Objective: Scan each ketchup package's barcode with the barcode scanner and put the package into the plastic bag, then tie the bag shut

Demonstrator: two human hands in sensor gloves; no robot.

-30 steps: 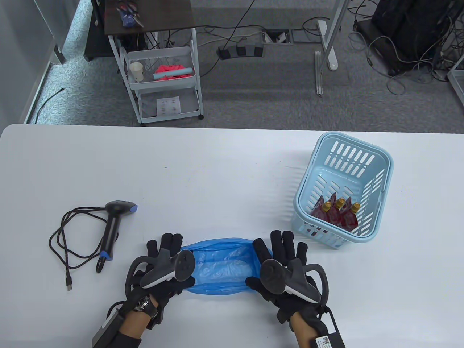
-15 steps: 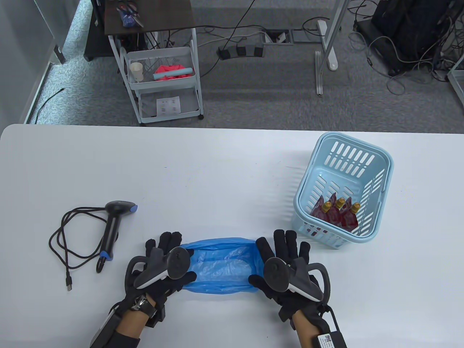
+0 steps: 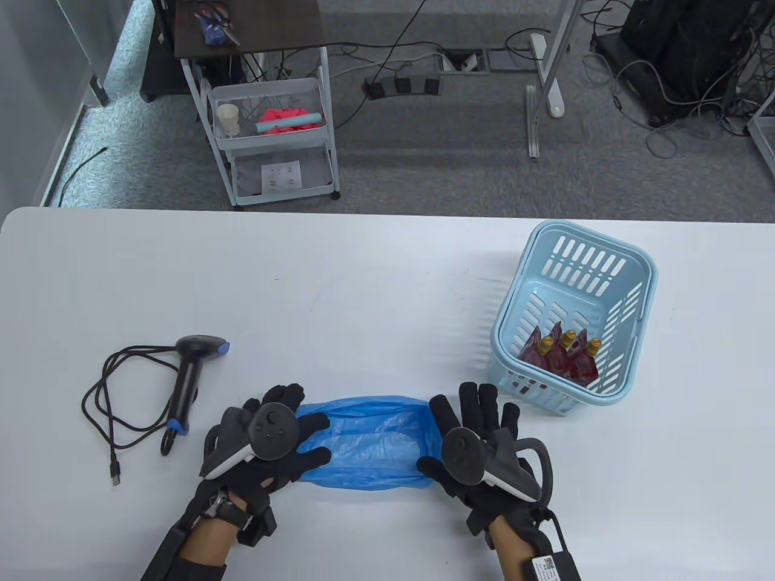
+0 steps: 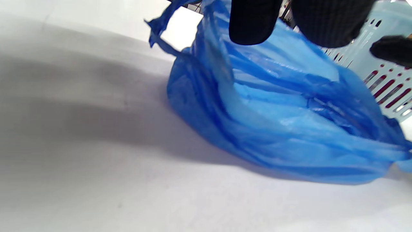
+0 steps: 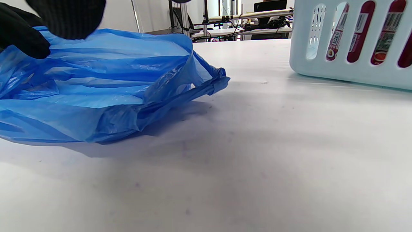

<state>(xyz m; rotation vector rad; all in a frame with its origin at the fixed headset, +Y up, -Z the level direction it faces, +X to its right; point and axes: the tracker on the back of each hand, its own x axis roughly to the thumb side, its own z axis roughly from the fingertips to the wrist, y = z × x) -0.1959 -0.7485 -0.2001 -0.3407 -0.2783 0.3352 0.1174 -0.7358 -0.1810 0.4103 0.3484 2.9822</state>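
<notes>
A crumpled blue plastic bag (image 3: pixel 369 445) lies flat near the table's front edge, between my two hands. My left hand (image 3: pixel 324 439) points right, its straight fingers (image 4: pixel 254 19) and thumb spread over the bag's left end (image 4: pixel 257 122). My right hand (image 3: pixel 430 434) lies flat at the bag's right end (image 5: pixel 96 93), with its fingers straight and its thumb (image 5: pixel 19 40) against the plastic. Neither hand plainly pinches it. Several red ketchup packages (image 3: pixel 563 357) with gold caps stand in a light blue basket (image 3: pixel 636 284) at the right. The black barcode scanner (image 3: pixel 191 375) lies left of my left hand.
The scanner's black cable (image 3: pixel 115 405) coils on the table at the left. The basket wall (image 5: pixel 351 71) stands close to the right of the right hand. Beyond the table's far edge stands a white cart (image 3: pixel 272 139), with loose cables on the floor.
My left hand has turned to the right, and its fingers and thumb now reach over the bag's left end. The right hand and the bag have barely moved.
</notes>
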